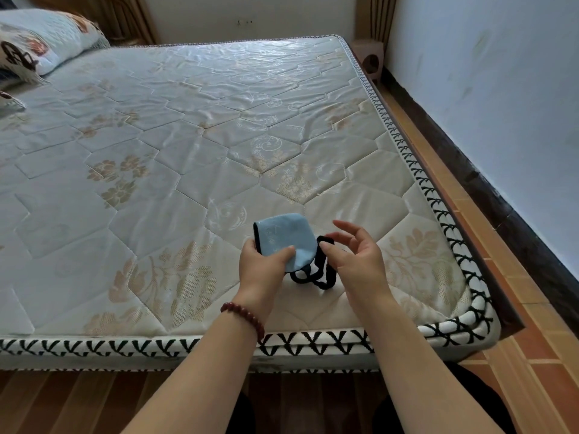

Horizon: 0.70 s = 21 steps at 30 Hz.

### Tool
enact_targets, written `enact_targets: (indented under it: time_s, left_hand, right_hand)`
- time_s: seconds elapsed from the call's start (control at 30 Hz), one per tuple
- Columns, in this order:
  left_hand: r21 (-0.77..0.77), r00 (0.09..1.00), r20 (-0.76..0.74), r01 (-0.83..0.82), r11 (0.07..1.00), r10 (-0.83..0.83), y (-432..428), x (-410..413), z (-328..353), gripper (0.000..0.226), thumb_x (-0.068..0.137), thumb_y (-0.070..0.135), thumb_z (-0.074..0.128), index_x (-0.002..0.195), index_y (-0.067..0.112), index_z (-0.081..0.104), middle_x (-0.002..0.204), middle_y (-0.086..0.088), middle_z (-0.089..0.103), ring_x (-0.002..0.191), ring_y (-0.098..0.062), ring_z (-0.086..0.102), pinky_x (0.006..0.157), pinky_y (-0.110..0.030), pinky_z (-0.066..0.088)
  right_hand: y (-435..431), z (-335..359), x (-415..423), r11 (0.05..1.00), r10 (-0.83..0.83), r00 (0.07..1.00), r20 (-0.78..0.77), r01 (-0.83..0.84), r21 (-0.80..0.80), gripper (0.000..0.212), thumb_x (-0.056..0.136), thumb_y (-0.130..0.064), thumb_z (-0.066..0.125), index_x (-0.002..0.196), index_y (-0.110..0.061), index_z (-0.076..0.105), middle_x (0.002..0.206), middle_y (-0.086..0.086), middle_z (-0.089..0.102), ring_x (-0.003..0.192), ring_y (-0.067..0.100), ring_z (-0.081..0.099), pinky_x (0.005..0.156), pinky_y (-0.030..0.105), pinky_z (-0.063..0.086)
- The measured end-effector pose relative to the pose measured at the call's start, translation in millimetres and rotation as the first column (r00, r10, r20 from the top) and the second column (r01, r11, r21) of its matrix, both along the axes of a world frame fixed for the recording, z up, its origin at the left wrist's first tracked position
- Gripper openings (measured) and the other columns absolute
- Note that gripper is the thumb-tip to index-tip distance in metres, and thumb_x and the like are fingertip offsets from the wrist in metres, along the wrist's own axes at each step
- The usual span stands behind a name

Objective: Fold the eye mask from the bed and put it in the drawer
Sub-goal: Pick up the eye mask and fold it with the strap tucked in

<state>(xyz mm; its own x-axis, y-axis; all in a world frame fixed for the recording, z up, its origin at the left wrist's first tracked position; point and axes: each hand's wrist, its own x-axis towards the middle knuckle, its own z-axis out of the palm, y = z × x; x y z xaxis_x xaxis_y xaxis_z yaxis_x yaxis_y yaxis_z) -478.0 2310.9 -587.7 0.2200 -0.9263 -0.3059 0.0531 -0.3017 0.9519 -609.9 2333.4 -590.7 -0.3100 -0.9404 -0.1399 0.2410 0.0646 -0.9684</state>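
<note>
Left hand pinches the light blue eye mask, thumb on top, grip clamped on its lower edge; mask is folded over, black trim along its left edge, held just above the mattress near the bed's front right corner. Right hand has the black elastic strap looped at thumb and forefinger, remaining fingers spread apart. Strap dangles below the mask. Red bead bracelet on left wrist. Patterned pillow far left.
</note>
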Motion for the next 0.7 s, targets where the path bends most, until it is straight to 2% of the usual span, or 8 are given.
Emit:
enact_targets:
  time_s: [0.2, 0.37, 0.47, 0.6, 0.7]
  left_hand:
    - [-0.003, 0.998, -0.045, 0.04, 0.999, -0.04, 1.5, -0.6, -0.3, 0.04, 0.077, 0.008, 0.073, 0.112, 0.006, 0.054, 0.109, -0.015, 0.064, 0.099, -0.03, 0.065, 0.089, -0.047, 0.054]
    - [-0.001, 0.995, -0.059, 0.085, 0.996, -0.085, 4.3, -4.2, 0.0, 0.033, 0.079, 0.006, 0.071, 0.108, 0.008, 0.055, 0.108, -0.017, 0.065, 0.097, -0.03, 0.066, 0.087, -0.047, 0.055]
    - [-0.005, 0.994, -0.026, 0.11, 0.994, -0.11, 8.0, -9.9, -1.9, 0.036, 0.079, 0.006, 0.07, 0.111, 0.007, 0.055, 0.108, -0.016, 0.065, 0.098, -0.029, 0.066, 0.088, -0.047, 0.054]
    - [0.015, 0.995, -0.07, 0.07, 0.997, -0.069, 8.5, -7.8, -2.9, 0.037, 0.079, 0.007, 0.07, 0.114, 0.008, 0.055, 0.11, -0.015, 0.064, 0.098, -0.028, 0.066, 0.086, -0.045, 0.056]
    - [0.025, 0.985, -0.168, 0.03, 0.999, -0.025, 8.0, -2.8, -1.0, 0.036, 0.081, 0.006, 0.068, 0.115, 0.006, 0.056, 0.11, -0.015, 0.065, 0.097, -0.027, 0.067, 0.078, -0.036, 0.057]
  right_hand:
    - [-4.7, 0.5, 2.8, 0.995, 0.037, 0.999, 0.032, -0.034, -0.092, 0.052, 0.082, 0.02, 0.05, 0.106, -0.024, 0.062, 0.093, -0.005, 0.072, 0.077, 0.007, 0.07, 0.063, 0.021, 0.056]
    - [-5.3, -5.4, 4.2, 0.992, -0.035, 0.999, 0.028, 0.039, -0.122, 0.048, 0.078, 0.017, 0.061, 0.096, -0.027, 0.066, 0.083, -0.01, 0.076, 0.082, 0.007, 0.07, 0.076, 0.024, 0.058]
    - [-4.4, -8.2, 6.3, 0.99, -0.076, 0.996, 0.036, 0.079, -0.12, 0.045, 0.076, 0.016, 0.065, 0.095, -0.025, 0.066, 0.093, -0.007, 0.075, 0.084, 0.006, 0.069, 0.081, 0.027, 0.056]
    - [-3.5, -9.9, 4.3, 0.982, -0.169, 0.985, -0.026, 0.166, -0.084, 0.041, 0.076, 0.007, 0.069, 0.088, -0.033, 0.064, 0.09, -0.007, 0.068, 0.077, 0.005, 0.068, 0.062, 0.018, 0.054]
    - [-5.5, -11.7, 0.5, 0.982, -0.19, 0.972, -0.137, 0.189, -0.022, 0.033, 0.076, -0.005, 0.074, 0.085, -0.033, 0.061, 0.088, -0.007, 0.064, 0.074, 0.007, 0.063, 0.064, 0.02, 0.052]
